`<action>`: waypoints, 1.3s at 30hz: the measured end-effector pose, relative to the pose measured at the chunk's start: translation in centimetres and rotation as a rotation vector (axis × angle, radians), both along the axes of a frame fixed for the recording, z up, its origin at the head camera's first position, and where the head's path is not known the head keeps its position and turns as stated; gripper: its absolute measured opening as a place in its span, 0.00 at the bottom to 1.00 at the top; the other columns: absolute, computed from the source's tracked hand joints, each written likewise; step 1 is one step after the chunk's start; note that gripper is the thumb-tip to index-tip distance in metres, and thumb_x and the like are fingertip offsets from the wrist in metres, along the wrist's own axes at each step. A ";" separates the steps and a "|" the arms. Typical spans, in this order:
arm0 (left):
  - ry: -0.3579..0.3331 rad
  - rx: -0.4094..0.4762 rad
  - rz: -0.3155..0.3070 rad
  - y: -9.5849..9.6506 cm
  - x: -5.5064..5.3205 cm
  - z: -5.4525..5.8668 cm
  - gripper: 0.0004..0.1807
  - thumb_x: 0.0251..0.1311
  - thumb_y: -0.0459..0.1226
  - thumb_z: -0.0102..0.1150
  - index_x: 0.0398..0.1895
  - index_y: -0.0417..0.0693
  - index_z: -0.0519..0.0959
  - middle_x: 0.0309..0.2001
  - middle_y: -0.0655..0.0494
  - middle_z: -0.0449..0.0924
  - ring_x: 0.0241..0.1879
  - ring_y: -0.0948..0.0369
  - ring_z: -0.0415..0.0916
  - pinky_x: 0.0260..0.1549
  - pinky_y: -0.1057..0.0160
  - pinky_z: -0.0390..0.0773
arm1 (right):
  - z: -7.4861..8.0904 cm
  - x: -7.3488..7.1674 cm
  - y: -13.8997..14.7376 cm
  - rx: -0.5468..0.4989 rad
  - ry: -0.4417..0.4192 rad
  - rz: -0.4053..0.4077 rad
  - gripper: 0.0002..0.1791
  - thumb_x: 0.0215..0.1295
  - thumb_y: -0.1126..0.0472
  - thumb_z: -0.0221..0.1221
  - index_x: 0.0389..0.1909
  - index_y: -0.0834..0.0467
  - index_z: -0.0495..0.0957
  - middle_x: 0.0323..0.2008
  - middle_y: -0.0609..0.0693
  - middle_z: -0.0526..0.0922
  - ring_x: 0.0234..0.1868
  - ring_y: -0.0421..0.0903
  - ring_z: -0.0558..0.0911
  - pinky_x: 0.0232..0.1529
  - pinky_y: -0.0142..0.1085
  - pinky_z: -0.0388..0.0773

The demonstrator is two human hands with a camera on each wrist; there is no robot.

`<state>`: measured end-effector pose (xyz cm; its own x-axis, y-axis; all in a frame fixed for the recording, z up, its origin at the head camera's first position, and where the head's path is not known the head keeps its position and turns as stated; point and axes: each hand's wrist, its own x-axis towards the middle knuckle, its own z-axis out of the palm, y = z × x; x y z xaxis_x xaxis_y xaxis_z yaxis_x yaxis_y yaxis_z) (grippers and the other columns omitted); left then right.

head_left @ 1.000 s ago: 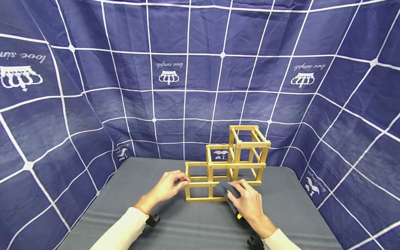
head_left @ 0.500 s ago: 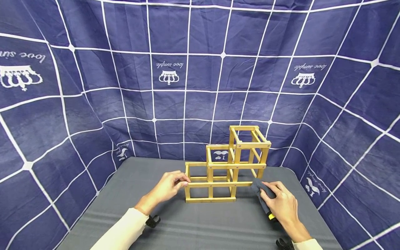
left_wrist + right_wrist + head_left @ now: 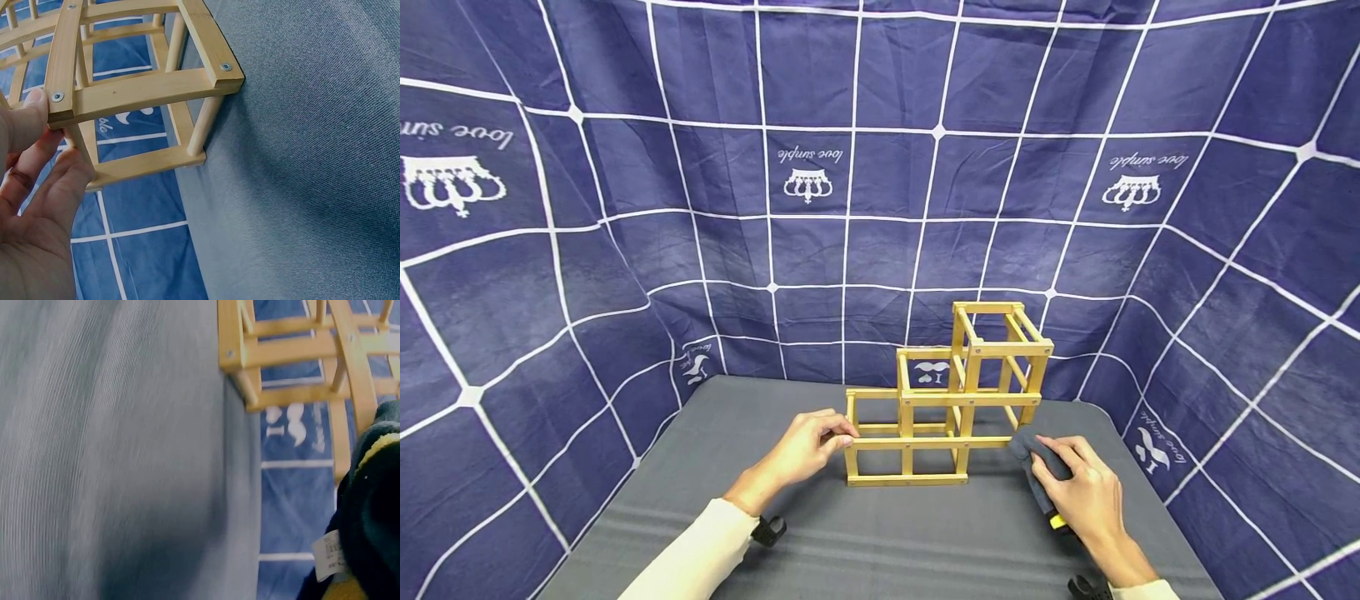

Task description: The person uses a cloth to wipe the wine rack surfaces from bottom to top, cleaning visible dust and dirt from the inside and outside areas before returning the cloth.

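A stepped wooden rack [image 3: 936,400] of light slats and posts stands on the grey surface, highest at its right. My left hand [image 3: 808,446] pinches its left front corner; in the left wrist view the thumb presses the slat [image 3: 144,92] beside a screw, with fingers curled beneath. My right hand [image 3: 1090,492] grips a folded dark grey cloth [image 3: 1026,450] with a yellow part, touching the right end of a front slat. In the right wrist view the cloth [image 3: 365,519] shows yellow edging and a white tag [image 3: 328,555]; the right hand is not visible there.
A grey cloth-covered surface [image 3: 865,542] lies under the rack. Blue sheeting [image 3: 700,250] with white lines rises behind and on both sides, close behind the rack. Black straps [image 3: 767,531] hang at both wrists.
My right hand has moved the cloth rightward along the front slat, from near its middle to its right end, with only a slight shift lately. The left hand keeps its place at the corner.
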<state>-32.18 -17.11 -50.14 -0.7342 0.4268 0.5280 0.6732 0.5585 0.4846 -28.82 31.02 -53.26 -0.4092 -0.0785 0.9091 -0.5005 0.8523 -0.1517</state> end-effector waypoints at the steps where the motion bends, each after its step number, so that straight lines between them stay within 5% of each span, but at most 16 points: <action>1: 0.009 0.003 -0.001 0.0 0.0 0.0 0.06 0.73 0.30 0.78 0.43 0.53 0.94 0.38 0.62 0.90 0.36 0.74 0.78 0.36 0.69 0.83 | 0.1 0.0 -0.4 0.002 0.021 0.032 0.16 0.57 0.58 0.78 0.47 0.52 0.98 0.39 0.48 0.93 0.35 0.53 0.93 0.39 0.47 0.84; 10: 0.016 0.003 -0.003 0.0 0.1 -0.1 0.05 0.74 0.31 0.77 0.44 0.51 0.94 0.38 0.61 0.90 0.34 0.75 0.73 0.34 0.72 0.79 | 1.9 -0.2 -6.4 0.073 0.166 0.247 0.17 0.83 0.49 0.65 0.53 0.55 0.97 0.42 0.51 0.93 0.36 0.52 0.92 0.36 0.47 0.87; 18: -0.022 -0.013 -0.014 0.0 0.0 0.4 0.04 0.74 0.31 0.76 0.45 0.50 0.94 0.39 0.59 0.91 0.35 0.74 0.75 0.36 0.71 0.80 | 3.4 -0.6 -12.3 0.116 0.266 0.323 0.15 0.87 0.51 0.67 0.56 0.56 0.96 0.45 0.53 0.94 0.37 0.53 0.92 0.35 0.47 0.87; 26: -0.024 -0.009 -0.019 0.0 0.1 0.4 0.05 0.73 0.30 0.77 0.45 0.50 0.94 0.38 0.60 0.91 0.36 0.73 0.78 0.36 0.62 0.86 | 4.0 -1.5 -16.3 0.136 0.368 0.305 0.13 0.85 0.53 0.69 0.57 0.56 0.96 0.45 0.53 0.94 0.37 0.53 0.92 0.30 0.43 0.81; 39: -0.008 -0.031 -0.012 -0.1 0.1 0.4 0.05 0.74 0.31 0.77 0.45 0.51 0.95 0.39 0.61 0.92 0.38 0.72 0.80 0.41 0.62 0.88 | 2.4 -2.1 -18.0 0.157 0.249 0.170 0.19 0.67 0.57 0.80 0.58 0.52 0.95 0.48 0.50 0.94 0.39 0.51 0.93 0.34 0.47 0.91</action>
<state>-32.05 -17.16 -49.72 -0.7331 0.4516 0.5086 0.6761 0.5654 0.4725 -30.92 13.01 -50.85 -0.1456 -0.2738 0.9507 -0.6423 0.7571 0.1197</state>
